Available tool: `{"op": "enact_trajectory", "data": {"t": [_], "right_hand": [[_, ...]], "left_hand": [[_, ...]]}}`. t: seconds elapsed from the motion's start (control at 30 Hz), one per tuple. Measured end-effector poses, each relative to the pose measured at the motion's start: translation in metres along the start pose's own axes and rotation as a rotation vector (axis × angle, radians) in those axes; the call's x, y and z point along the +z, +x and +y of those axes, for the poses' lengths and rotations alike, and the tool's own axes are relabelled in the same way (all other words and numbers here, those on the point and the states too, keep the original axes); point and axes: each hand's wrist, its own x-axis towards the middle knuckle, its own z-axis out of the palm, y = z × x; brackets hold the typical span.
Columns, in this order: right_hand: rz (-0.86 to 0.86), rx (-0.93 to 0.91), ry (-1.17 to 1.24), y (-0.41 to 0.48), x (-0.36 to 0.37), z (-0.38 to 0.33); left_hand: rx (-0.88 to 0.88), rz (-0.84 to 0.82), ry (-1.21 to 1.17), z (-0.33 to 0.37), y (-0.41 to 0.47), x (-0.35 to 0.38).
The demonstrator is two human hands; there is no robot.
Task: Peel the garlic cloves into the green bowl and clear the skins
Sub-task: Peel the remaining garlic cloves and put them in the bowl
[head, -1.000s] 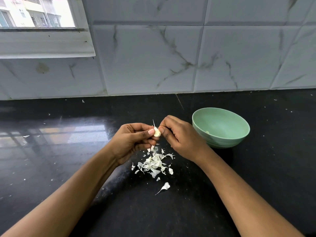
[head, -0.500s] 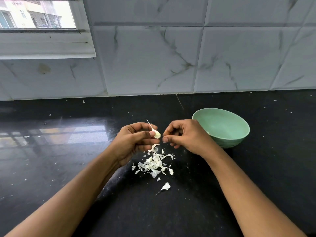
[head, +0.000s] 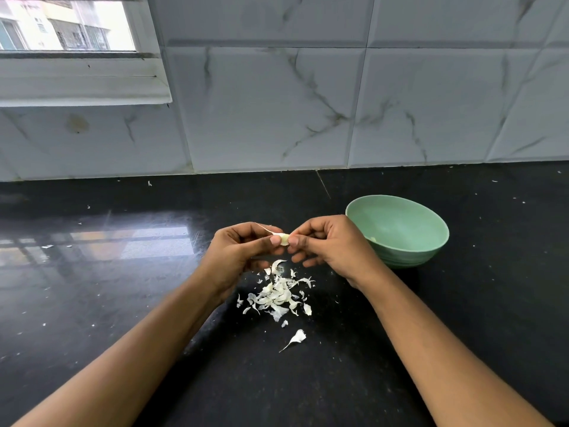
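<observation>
Garlic clove (head: 284,239) is pinched between both hands, in the air above the dark surface (head: 462,334). The left hand (head: 237,254) has thumb and forefinger closed on the clove's left end, with the other fingers curled underneath. The right hand (head: 326,248) nips the right end with thumb and forefinger, its remaining fingers loosely bent below. A thin strip of skin (head: 264,229) trails up and left from the clove, over the left fingers.

The clove is small and probably slick where bared, so a hard tug could pop it out of the pinch. It would then drop straight below the fingers into the pile of skins (head: 278,295), or skid across the polished surface. The skin looks papery and may tear short, leaving scraps stuck on. Freed flakes could also drift right of the fingers into the green bowl (head: 409,257), which stands just beside and behind the right hand, mixing waste with peeled cloves. A pale bit low inside the bowl may be one such clove; it is too small to tell.

One loose skin (head: 297,337) lies nearer the person than the pile, and tiny flecks are scattered widely, so clearing looks fiddly. Nothing stands between the fingers and the bowl. Beyond them rise a tiled wall (head: 277,103) and, up to the left, a window (head: 67,29).
</observation>
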Motion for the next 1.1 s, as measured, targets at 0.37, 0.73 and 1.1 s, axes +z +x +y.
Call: {"op": "enact_trajectory", "data": {"t": [0.37, 0.73, 1.1], "right_hand": [[0.010, 0.040, 0.121, -0.003, 0.007, -0.005], [0.380, -0.228, -0.335, -0.003, 0.017, 0.006], [0.277, -0.020, 0.037, 0.004, 0.022, 0.011]], "left_hand": [[0.056, 0.052, -0.059, -0.004, 0.000, 0.005], [0.296, 0.077, 0.298, -0.012, -0.003, 0.006], [0.252, 0.065, 0.178, -0.009, -0.003, 0.011]]}}
